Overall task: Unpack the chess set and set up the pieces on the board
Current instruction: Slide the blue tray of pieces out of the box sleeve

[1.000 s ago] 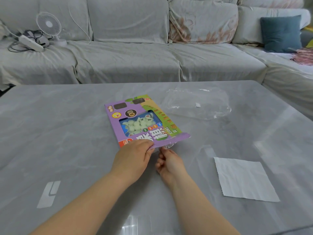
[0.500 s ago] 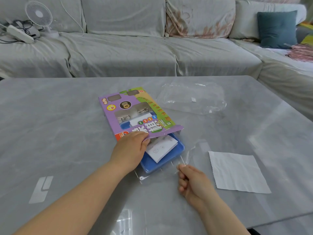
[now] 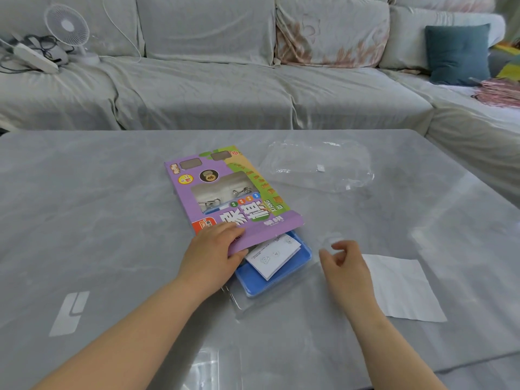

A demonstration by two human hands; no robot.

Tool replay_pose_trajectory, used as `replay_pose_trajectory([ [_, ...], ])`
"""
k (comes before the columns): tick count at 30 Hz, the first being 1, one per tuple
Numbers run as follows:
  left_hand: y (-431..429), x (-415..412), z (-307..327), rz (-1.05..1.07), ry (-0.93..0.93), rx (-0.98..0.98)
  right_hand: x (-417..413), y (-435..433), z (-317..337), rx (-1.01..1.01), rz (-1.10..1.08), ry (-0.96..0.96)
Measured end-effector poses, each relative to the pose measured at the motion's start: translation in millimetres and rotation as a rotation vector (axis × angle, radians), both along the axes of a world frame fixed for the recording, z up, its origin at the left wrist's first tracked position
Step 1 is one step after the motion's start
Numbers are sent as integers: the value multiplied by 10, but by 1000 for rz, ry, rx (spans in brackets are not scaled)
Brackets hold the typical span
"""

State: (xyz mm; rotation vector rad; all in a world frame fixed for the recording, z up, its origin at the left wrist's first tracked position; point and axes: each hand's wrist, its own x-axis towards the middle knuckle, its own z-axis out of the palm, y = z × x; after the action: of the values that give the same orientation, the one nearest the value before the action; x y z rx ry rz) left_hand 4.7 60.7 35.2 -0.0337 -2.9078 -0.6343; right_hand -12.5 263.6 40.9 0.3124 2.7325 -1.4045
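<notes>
**Inspector:** Change since a second ago: the blue tray [image 3: 270, 285] was wholly inside the purple sleeve [image 3: 225, 198] and now sticks out of the sleeve's near end. The right hand [image 3: 344, 263], which was pulling at the tray's clear wrap half a second ago, has let go.

**Clerk:** State of the hands?

**Inspector:** The left hand [image 3: 211, 254] grips the sleeve's near edge, fingers on top. The right hand is off the table [image 3: 84, 206], just beside the tray, fingers loosely curled and holding nothing.

**Clerk:** Where is the set?

**Inspector:** In the middle of the table. About half the tray shows, and the rest is under the sleeve. A folded leaflet [image 3: 271, 256] lies on the exposed part. No pieces are in view, and the sleeve's window shows none.

**Clerk:** Anything else on the table?

**Inspector:** A clear bag [image 3: 318, 164] lies beyond the sleeve. A white sheet [image 3: 402, 288] lies right of the right hand. Whether it is the board cannot be told.

**Clerk:** Progress?

**Inspector:** Early, in the inspector's judgement. The outer bag appears to be off and the tray partly drawn. Still to do: free the tray, remove its wrap, lay out a board and place every piece.
</notes>
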Motion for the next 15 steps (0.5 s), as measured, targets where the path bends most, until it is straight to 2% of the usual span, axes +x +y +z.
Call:
replay_pose_trajectory([
  [2, -59, 64, -59, 0, 43, -21, -170, -66, -15, 98, 75, 34],
  [5, -129, 144, -129, 28, 35, 21, -441, -198, -16, 188, 173, -66],
  [9, -153, 128, -143, 68, 27, 143, -622, -318, 50, 123, 249, -195],
  [15, -132, 33, -169, 78, 16, 182, -564, -218, 11, 20, 244, -158],
])
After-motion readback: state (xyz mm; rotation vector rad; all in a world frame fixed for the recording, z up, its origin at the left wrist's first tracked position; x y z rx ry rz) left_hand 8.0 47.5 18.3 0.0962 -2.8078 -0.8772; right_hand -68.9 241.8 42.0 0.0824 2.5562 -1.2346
